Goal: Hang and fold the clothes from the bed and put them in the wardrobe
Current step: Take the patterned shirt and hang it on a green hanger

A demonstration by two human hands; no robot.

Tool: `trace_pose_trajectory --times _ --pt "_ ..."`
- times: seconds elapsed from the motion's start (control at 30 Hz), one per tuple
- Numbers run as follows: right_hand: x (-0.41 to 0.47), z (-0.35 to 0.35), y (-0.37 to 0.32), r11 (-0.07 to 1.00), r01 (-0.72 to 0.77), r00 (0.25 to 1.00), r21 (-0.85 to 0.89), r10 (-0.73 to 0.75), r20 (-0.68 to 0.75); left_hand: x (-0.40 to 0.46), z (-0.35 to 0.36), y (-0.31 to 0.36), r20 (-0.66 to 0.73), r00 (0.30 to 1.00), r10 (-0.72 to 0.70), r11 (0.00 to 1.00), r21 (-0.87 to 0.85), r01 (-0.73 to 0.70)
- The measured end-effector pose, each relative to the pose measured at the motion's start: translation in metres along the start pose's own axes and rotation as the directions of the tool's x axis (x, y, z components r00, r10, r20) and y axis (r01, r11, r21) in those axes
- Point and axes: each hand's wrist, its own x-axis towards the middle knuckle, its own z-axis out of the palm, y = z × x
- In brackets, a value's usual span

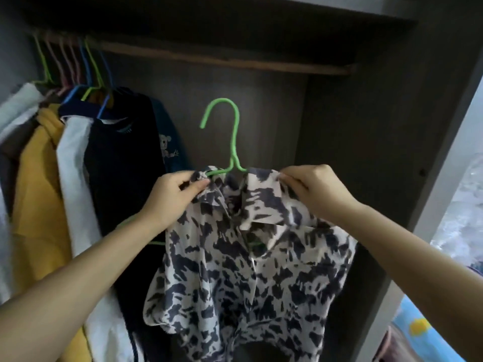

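left hand (174, 194) pinches patterned shirt (251, 270) at the shoulder w/ green hanger (230, 142) inside; right hand (317, 190) pinches the other shoulder, below wardrobe rail (222, 60).

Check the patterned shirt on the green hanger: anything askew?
Yes. The patterned shirt sits bunched on the green hanger, collar rumpled. Left hand and right hand pinch its shoulders. Hook is off the rail.

One head-worn camera looks forward into the wardrobe (366, 152) from close range — its rail (222, 58) at twelve o'clock.
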Motion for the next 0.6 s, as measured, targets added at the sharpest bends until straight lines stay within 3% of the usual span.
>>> trace_pose_trajectory --times 0.07,0.13,0.2,0.23,0.33,0.47,0.6 --pt "0.004 0.000 0.006 0.996 -0.073 0.979 -0.053 0.061 -0.195 0.006 0.002 0.005 0.043 0.998 0.044 0.982 0.184 -0.051" --pt "0.000 -0.011 0.024 0.961 -0.271 0.909 0.048 0.272 -0.314 0.013 -0.008 0.003 0.030 0.999 0.018 0.943 0.333 -0.026" --pt "-0.013 -0.014 0.035 0.892 -0.367 0.878 0.265 0.426 -0.220 0.016 -0.020 0.000 -0.029 0.999 -0.034 0.912 0.409 0.043" --pt "-0.020 -0.009 0.031 0.870 -0.374 0.889 0.322 0.436 -0.143 0.017 -0.022 -0.001 -0.058 0.997 -0.050 0.899 0.431 0.071" --pt "-0.031 0.028 0.002 0.883 -0.332 0.942 0.331 0.328 0.069 0.014 -0.003 -0.002 -0.092 0.996 -0.003 0.875 0.482 0.047" --pt "-0.051 0.076 -0.023 0.928 -0.191 0.973 0.320 0.135 0.187 0.004 0.013 -0.013 -0.079 0.989 0.125 0.839 0.541 -0.062" --pt "-0.078 0.062 0.019 0.871 -0.338 0.936 0.356 0.273 0.221 0.007 -0.026 -0.045 -0.158 0.987 0.031 0.890 0.454 0.045"
